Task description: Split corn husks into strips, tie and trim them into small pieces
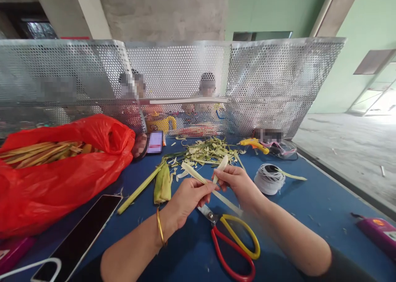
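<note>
My left hand (195, 191) is closed in a pinch on a long pale strip of plant leaf (193, 171), which crosses the fingers and trails down to the right. My right hand (231, 178) pinches a second pale leaf strip (221, 166), its broad end pointing up. The fingertips of both hands meet where the strips come together. Beneath them lies a pair of scissors (211, 218) with one red and one yellow handle loop. Beyond the hands spreads a heap of shredded green leaf scraps (207, 150). A pale green husk piece (162, 185) and a stalk (140, 186) rest left of my left hand.
A red plastic bag (93, 179) of dried strips and a dark phone (80, 236) are on the left. White cord (268, 185) and a yellow glue gun (255, 144) sit to the right. A perforated metal screen (179, 67) stands behind, with people beyond.
</note>
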`<state>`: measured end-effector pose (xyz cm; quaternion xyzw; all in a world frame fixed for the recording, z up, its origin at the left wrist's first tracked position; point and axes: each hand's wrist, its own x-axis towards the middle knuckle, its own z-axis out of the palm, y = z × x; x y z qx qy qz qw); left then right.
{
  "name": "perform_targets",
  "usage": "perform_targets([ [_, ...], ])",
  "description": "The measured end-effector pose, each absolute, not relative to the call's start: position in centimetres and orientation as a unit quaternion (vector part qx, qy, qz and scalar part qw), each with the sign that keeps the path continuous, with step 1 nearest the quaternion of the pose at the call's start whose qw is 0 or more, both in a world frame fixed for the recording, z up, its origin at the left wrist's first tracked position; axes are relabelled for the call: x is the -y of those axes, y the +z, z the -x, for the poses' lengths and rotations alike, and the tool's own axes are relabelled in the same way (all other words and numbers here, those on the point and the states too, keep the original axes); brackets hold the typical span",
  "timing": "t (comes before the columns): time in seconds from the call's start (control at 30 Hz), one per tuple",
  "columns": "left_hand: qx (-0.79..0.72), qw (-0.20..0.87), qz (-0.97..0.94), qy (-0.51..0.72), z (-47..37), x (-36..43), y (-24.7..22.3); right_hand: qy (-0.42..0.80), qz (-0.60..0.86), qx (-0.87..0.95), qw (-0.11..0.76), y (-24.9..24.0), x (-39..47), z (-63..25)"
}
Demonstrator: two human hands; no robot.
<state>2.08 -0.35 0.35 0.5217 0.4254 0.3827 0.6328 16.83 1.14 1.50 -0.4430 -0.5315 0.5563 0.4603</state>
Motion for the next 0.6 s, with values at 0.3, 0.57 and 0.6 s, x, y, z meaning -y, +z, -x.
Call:
perform_targets([
  [0.3,-0.413,0.666,-0.441,0.437,-1.7,0.4,1.3,0.289,0.493,0.613,0.546,2.2,-1.6,-18.0],
  [0.57,-0.360,0.661,-0.357,0.553,-1.4,0.5,2.4,0.159,0.461,0.765,0.421,3.4,1.5,-17.1],
  [0.6,-0.361,0.661,-0.353,0.556,-1.5,0.5,2.4,0.207,0.466,0.765,0.393,2.9,1.6,-16.5],
])
